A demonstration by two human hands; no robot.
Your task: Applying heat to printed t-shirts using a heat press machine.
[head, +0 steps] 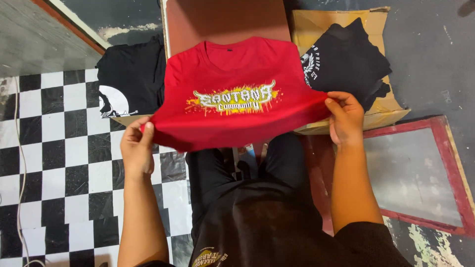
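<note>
A red cotton T-shirt (237, 99) with a yellow print is held stretched, its lower corners pinched in the grip of the left hand (137, 148) and right hand (345, 118); beside it, black shirts (346, 59) lie on a cardboard box (311, 24).

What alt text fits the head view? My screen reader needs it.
Two hands, left hand and right hand, hold a red shirt with a yellow print spread over a board. Black shirts lie at both sides.

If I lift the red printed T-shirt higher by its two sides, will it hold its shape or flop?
Probably flop: the red cotton T-shirt already sags and curls under along its lower edge between the left hand and right hand. It seems light, since a pinch grip at each side carries it. The printed yellow patch may stay slightly flatter.
</note>
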